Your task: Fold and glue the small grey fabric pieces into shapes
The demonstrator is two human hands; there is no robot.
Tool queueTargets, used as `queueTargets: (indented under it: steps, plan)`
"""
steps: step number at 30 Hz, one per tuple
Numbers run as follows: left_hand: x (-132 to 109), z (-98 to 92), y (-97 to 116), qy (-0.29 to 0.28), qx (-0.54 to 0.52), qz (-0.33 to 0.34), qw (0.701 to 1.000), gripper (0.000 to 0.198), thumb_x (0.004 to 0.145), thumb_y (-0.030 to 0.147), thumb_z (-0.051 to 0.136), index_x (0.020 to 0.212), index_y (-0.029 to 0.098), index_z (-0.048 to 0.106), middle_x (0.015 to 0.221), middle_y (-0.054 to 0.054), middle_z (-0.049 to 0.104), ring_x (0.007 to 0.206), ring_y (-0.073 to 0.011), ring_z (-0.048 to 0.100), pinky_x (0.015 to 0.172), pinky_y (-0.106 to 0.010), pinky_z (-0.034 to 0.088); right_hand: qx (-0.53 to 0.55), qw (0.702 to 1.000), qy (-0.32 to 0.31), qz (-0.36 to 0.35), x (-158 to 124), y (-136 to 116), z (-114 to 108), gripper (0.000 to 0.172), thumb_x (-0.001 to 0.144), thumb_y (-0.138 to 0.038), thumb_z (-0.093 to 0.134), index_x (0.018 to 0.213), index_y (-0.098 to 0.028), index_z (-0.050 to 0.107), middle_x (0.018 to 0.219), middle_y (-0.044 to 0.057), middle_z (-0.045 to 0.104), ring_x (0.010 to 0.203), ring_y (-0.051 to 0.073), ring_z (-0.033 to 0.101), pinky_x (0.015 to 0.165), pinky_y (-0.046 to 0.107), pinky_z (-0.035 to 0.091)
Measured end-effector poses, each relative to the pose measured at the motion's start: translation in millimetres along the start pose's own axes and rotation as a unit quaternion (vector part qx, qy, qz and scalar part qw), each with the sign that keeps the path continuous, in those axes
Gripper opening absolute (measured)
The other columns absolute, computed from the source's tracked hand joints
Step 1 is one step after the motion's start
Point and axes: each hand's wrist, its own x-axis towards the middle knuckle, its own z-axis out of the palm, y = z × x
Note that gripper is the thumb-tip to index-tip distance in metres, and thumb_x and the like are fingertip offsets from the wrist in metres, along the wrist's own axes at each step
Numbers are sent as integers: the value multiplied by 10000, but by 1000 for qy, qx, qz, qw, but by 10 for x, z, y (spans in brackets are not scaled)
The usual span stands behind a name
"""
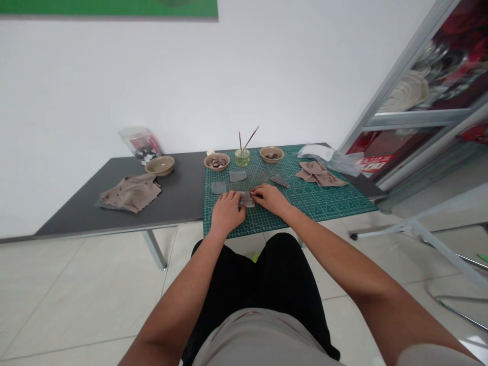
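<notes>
A small greyish, see-through rectangular piece point(247, 200) lies near the front of the green cutting mat point(305, 203). My left hand point(227, 212) rests on its left side, fingers stretched out and thumb at its near edge. At the right edge, the fingertips of my right hand point(270, 197) are pinched together; a tiny dark spot shows at them, too small to name. Similar grey pieces lie around: one square point(218, 187) to the left, another square point(238, 176) behind, and a darker strip point(279, 180) to the right.
Along the back stand a bowl of small brownish bits point(217, 161), a glass with two sticks point(242, 158) and a second bowl point(272, 154). Brown cloths point(320, 174) lie right and left. A clear plastic bag point(335, 158), tan bowl point(159, 165) and clear tub point(140, 143) flank them.
</notes>
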Motion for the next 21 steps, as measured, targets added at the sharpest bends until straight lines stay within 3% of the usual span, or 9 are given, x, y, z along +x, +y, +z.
queueTargets:
  steps: [4,8,14,21]
  plan:
    - [-1,7,8,0,1,-2,1000,196,888,297,495,1046,213,573,1094,-99,604,1083,-277,534,963,-423,416,-1,1000,8,-10,-204,-90,-6,136,867,-186,617,885,-185,751,1020,83,727,987,211,623,908,361,484]
    - [-4,16,4,3,2,5,1000,212,907,303,461,1058,210,576,1104,-98,607,1086,-275,533,951,-423,418,-4,999,-15,-34,-164,-202,61,145,881,-200,610,903,-182,752,1032,90,722,984,209,619,915,364,482]
    - [-6,9,-5,2,5,7,1000,215,896,305,482,1070,215,571,1116,-91,605,1083,-270,532,949,-417,418,-3,1000,-12,-5,78,-90,44,145,884,-198,608,891,-176,751,1028,82,731,1001,214,628,934,362,466]
    - [-7,12,4,9,-7,3,1000,211,891,301,482,1060,214,573,1088,-98,599,1089,-282,525,961,-427,413,-12,1000,7,11,-175,-66,-36,151,876,-199,606,889,-182,756,1032,91,727,995,223,623,912,369,479]
